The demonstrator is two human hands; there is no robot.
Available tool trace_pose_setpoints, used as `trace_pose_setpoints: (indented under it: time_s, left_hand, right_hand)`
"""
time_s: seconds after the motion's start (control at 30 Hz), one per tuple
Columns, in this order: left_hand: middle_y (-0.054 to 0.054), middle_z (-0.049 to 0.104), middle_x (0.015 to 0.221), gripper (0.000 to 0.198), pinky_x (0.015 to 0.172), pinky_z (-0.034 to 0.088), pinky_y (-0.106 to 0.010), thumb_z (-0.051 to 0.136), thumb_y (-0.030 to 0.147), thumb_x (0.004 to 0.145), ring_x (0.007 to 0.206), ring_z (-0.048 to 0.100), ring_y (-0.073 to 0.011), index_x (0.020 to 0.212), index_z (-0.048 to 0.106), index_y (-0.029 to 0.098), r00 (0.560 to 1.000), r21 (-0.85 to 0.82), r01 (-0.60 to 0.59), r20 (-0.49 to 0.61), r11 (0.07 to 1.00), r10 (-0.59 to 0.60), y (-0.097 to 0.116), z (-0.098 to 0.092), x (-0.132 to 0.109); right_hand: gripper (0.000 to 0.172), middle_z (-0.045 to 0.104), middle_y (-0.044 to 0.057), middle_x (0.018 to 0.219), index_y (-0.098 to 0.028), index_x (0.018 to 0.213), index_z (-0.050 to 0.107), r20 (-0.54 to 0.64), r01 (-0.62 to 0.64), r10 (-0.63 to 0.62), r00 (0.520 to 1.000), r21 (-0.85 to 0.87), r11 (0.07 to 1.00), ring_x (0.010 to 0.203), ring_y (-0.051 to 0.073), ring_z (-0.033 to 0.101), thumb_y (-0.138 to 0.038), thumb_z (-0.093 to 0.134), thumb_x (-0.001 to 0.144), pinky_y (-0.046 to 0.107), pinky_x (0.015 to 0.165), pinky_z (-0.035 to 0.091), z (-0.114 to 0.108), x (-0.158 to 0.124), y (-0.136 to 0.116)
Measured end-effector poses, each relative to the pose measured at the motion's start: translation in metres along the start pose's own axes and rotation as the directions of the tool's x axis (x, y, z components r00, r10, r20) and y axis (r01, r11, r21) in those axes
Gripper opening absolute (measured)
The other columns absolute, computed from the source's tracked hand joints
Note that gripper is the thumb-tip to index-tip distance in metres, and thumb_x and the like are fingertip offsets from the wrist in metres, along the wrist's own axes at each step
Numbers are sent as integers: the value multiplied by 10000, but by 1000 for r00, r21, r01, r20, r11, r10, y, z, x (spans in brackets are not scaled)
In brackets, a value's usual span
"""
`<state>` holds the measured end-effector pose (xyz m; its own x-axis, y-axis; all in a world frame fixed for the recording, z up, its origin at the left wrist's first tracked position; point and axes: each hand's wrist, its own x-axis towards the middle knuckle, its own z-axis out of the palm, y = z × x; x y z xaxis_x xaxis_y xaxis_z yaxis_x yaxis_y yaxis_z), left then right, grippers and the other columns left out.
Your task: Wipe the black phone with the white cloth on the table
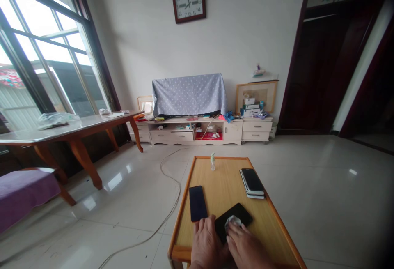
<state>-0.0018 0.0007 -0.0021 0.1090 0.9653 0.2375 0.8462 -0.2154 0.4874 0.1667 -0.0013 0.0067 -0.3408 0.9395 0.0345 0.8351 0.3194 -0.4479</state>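
A black phone (241, 211) lies at a slant on the near part of a small wooden table (224, 178). My left hand (205, 238) is at its left edge, fingers bent against it; the fingertips are partly hidden. On the phone's surface my right hand (248, 246) presses a crumpled white tissue (233, 221) under its fingers. Just ahead of my left hand lies a dark blue phone (198, 203), flat. At the table's right edge is a stack of several phones (253, 182). Toward the far edge stands a small clear pump bottle (212, 162) with a pale green top.
The table has a raised orange-brown rim (277, 215). A cable (177, 197) runs over the tiled floor to its left. A long wooden table (101, 123) stands by the window. Against the wall is a white TV cabinet (232, 132) with a cloth-covered television (189, 94).
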Motion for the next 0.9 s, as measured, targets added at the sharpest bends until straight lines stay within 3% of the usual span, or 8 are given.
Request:
trace_pose_setpoints:
  time_s: [0.2, 0.3, 0.43, 0.5, 0.63, 0.77, 0.9]
  left_hand:
    - [-85, 602, 1168, 685, 1075, 244, -391, 646, 423, 652, 1130, 493, -272, 1281, 500, 194, 1000, 14, -9, 1, 1000, 9, 8, -7, -1]
    - [-84, 606, 1156, 625, 1060, 258, -385, 627, 411, 667, 1121, 502, -269, 1248, 519, 206, 1000, 35, 21, 19, 999, -21, 14, -12, 0]
    - [-85, 620, 1141, 519, 1046, 271, -377, 554, 389, 753, 1107, 514, -258, 1238, 528, 207, 997, 71, 50, 53, 996, -54, 18, -14, 2]
    - [-86, 618, 1149, 513, 1050, 268, -376, 552, 392, 760, 1114, 511, -258, 1238, 528, 207, 997, 75, 45, 56, 996, -49, 18, -13, 2]
    - [-85, 605, 1175, 620, 1066, 259, -380, 624, 416, 687, 1141, 491, -270, 1259, 514, 202, 997, 85, 28, 63, 996, -34, 17, -14, 2]
    - [-78, 599, 1180, 640, 1059, 260, -374, 646, 407, 659, 1139, 490, -266, 1255, 517, 212, 994, 98, 37, 95, 994, -46, 22, -19, 2]
    - [-62, 621, 1083, 464, 1012, 291, -364, 583, 398, 727, 1079, 514, -248, 1156, 558, 222, 996, 96, 43, 71, 994, -50, 24, -22, 3]
  right_hand:
    - [499, 602, 114, 1356, -158, 1278, 635, -189, -110, 109, 976, 4, 994, 1316, 246, 489, -387, 292, 996, 425, 1162, 300, -17, 25, 24]
    - [494, 584, 109, 1380, -157, 1300, 618, -169, -75, 75, 983, 9, 997, 1343, 249, 456, -394, 316, 989, 408, 1157, 304, -12, 30, 13]
    - [462, 592, 80, 1375, -209, 1304, 617, -111, 29, -27, 993, 15, 999, 1322, 254, 476, -427, 376, 976, 394, 1156, 291, -3, 10, -3]
    - [426, 657, 70, 1282, -240, 1205, 673, -124, 23, -20, 992, 20, 1000, 1228, 243, 554, -435, 365, 984, 384, 1131, 310, -5, 2, -1]
    - [432, 719, 68, 1007, -240, 901, 702, -220, -122, 119, 968, -2, 992, 967, 225, 636, -409, 316, 996, 352, 950, 434, -17, 8, 19]
    - [361, 677, 104, 1146, -208, 1094, 679, -281, -159, 148, 948, -16, 987, 1097, 237, 588, -300, 356, 963, 328, 962, 414, -17, 28, 23]
    - [341, 658, 84, 1194, -229, 1101, 690, -204, -53, 50, 978, -8, 999, 1126, 238, 565, -243, 396, 929, 318, 1002, 373, 0, 25, 3]
